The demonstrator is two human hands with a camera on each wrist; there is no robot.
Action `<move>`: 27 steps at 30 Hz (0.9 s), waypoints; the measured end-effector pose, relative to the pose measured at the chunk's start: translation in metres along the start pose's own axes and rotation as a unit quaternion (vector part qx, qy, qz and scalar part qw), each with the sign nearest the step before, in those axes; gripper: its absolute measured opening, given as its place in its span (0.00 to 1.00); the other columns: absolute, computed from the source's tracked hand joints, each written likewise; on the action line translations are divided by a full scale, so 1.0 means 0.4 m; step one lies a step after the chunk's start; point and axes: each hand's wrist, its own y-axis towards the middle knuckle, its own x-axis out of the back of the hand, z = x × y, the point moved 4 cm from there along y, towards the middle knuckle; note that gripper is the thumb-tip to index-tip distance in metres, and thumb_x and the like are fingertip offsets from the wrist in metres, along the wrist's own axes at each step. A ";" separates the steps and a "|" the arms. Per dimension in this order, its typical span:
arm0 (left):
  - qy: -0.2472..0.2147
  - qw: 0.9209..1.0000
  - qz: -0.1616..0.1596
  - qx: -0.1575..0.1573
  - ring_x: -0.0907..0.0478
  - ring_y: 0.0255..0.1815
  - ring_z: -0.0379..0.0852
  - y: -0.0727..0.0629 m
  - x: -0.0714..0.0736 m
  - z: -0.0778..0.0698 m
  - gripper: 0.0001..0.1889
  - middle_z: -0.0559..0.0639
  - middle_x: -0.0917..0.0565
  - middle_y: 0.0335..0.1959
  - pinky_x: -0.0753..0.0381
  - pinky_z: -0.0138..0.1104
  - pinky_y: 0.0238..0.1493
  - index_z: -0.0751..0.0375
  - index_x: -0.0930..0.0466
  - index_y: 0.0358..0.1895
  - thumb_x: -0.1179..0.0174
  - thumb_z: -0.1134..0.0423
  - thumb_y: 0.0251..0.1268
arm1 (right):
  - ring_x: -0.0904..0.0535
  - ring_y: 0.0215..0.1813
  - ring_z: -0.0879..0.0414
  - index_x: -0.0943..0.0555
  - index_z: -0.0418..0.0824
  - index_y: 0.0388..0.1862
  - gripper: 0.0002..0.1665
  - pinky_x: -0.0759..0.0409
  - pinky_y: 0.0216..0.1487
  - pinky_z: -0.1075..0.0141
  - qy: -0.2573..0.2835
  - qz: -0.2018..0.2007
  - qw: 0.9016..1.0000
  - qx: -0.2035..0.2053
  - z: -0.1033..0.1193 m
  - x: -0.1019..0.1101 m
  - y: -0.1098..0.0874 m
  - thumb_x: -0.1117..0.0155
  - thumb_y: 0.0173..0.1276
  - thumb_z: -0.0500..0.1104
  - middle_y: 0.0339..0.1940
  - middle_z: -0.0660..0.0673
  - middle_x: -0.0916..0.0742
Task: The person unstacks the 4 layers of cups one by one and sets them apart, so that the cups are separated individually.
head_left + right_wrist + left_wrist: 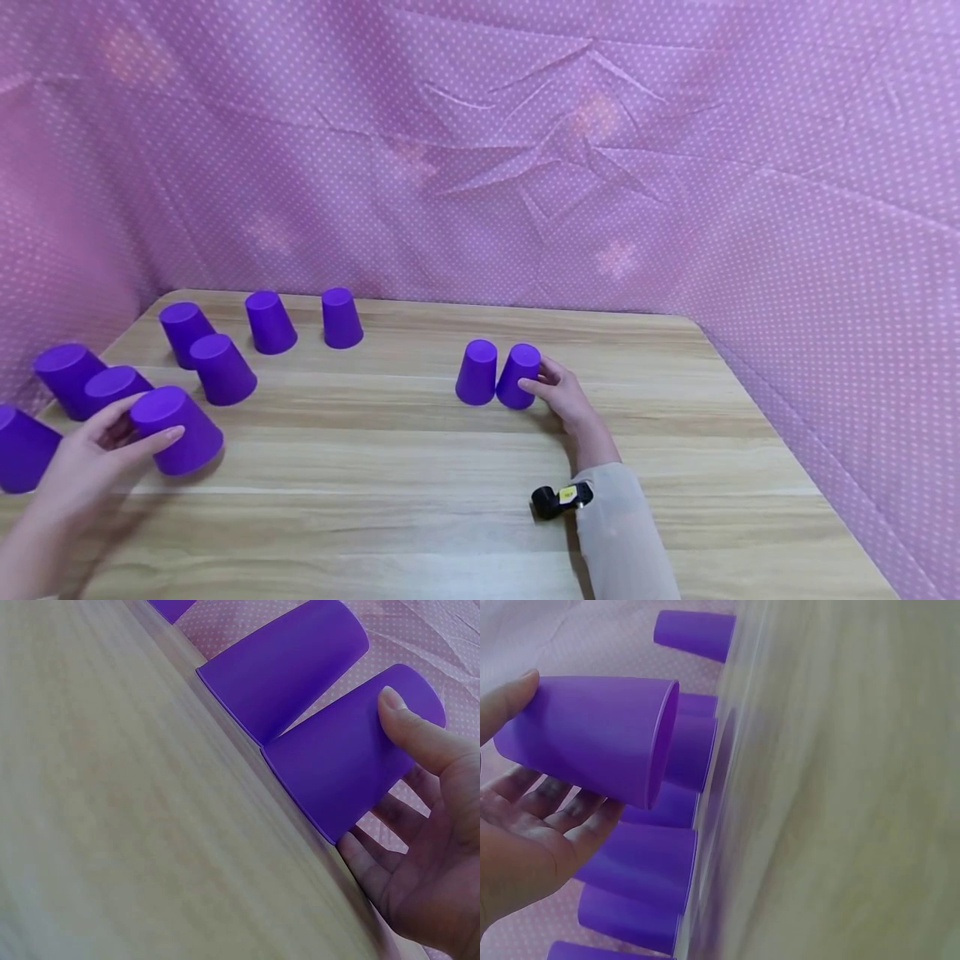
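Observation:
My left hand [86, 467] grips an upside-down purple cup [180, 433] between thumb and fingers. In the left wrist view this cup [592, 735] is lifted, its open rim apart from the table. Toward the right, my right hand [566, 400] holds another inverted purple cup [519, 377], thumb on the near side and fingers behind. That cup's rim [296, 799] is at the tabletop in the right wrist view. Just left of it stands a matching inverted cup [477, 373], their rims meeting or nearly so.
Several more inverted purple cups stand at the left, among them a near one [225, 371], a back one [342, 319] and one by the left edge [22, 450]. Pink dotted cloth [480, 167] hangs behind and beside the wooden table [390, 517]. A black wrist camera [558, 498] sits at the right sleeve.

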 end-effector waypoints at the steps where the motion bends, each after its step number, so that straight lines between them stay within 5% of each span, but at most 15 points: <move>1: -0.003 1.000 -0.002 0.000 0.37 0.36 0.14 -0.001 0.004 0.005 0.33 0.18 0.34 0.38 0.39 0.10 0.34 0.45 0.42 0.63 0.39 0.62 0.52 | 0.33 0.55 0.46 0.33 0.39 0.59 0.33 0.39 0.58 0.58 0.001 0.000 1.000 -0.001 0.000 0.000 0.000 0.36 0.52 0.36 0.52 0.38 0.25; 9: -0.046 0.999 -0.004 -0.016 0.34 0.40 0.17 -0.002 0.031 0.054 0.31 0.23 0.30 0.42 0.36 0.12 0.35 0.44 0.39 0.60 0.41 0.68 0.53 | 0.33 0.55 0.46 0.34 0.39 0.59 0.33 0.39 0.58 0.57 0.001 0.003 1.000 -0.008 -0.002 0.001 0.000 0.36 0.52 0.37 0.53 0.38 0.26; 16: -0.032 0.998 -0.047 -0.027 0.32 0.38 0.18 0.011 0.076 0.162 0.32 0.23 0.27 0.38 0.33 0.13 0.33 0.47 0.37 0.60 0.38 0.70 0.49 | 0.33 0.55 0.45 0.34 0.39 0.59 0.35 0.39 0.58 0.57 0.002 0.000 1.000 0.001 -0.002 0.001 -0.002 0.34 0.51 0.39 0.53 0.38 0.25; 19: -0.066 0.996 -0.045 -0.031 0.30 0.38 0.21 0.010 0.089 0.195 0.31 0.26 0.25 0.38 0.30 0.15 0.32 0.51 0.35 0.58 0.39 0.73 0.49 | 0.33 0.55 0.45 0.34 0.38 0.59 0.36 0.40 0.58 0.56 -0.007 0.000 1.000 0.007 -0.004 0.000 -0.001 0.34 0.50 0.41 0.52 0.38 0.25; 22: -0.143 0.989 -0.038 -0.029 0.28 0.37 0.23 0.007 0.095 0.216 0.29 0.30 0.24 0.39 0.29 0.16 0.31 0.53 0.33 0.56 0.41 0.77 0.48 | 0.33 0.55 0.44 0.34 0.38 0.59 0.37 0.40 0.58 0.55 -0.012 -0.001 1.000 0.010 -0.005 -0.001 -0.001 0.33 0.49 0.42 0.52 0.38 0.25; 27: -0.267 0.962 -0.044 -0.031 0.27 0.37 0.26 0.002 0.103 0.234 0.29 0.34 0.23 0.39 0.29 0.16 0.33 0.53 0.31 0.52 0.44 0.84 0.46 | 0.33 0.55 0.45 0.34 0.38 0.59 0.36 0.40 0.58 0.57 -0.005 0.001 1.000 0.001 -0.003 -0.003 -0.001 0.34 0.50 0.40 0.53 0.38 0.25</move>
